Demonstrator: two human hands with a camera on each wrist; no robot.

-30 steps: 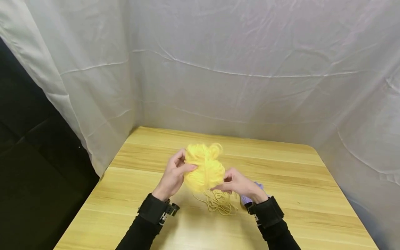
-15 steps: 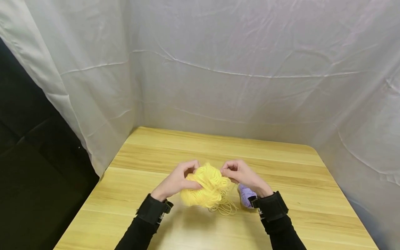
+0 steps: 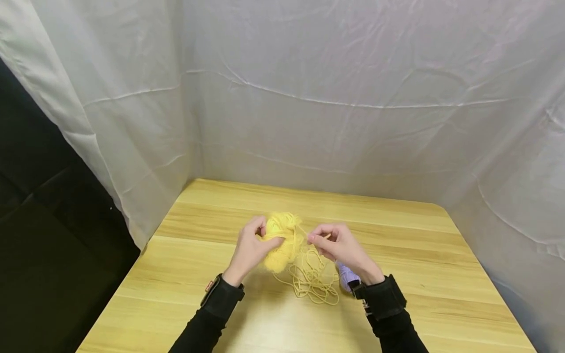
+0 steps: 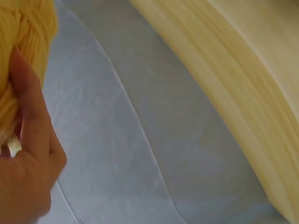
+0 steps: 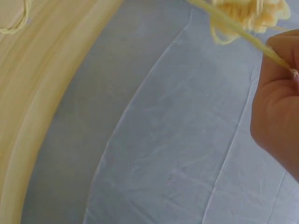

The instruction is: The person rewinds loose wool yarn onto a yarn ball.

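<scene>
Yellow yarn ball (image 3: 282, 242) sits above the wooden table (image 3: 410, 274), my left hand (image 3: 251, 250) curled round it; right of it, my right hand (image 3: 342, 247) pinches its strand (image 3: 301, 234).

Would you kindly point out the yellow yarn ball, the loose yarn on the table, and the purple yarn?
yellow yarn ball (image 3: 282, 245), head view, middle of the skein.
loose yarn (image 3: 311, 282), head view, tangled loops on the table.
purple yarn (image 3: 346, 275), head view, visible part beside the wrist.
</scene>
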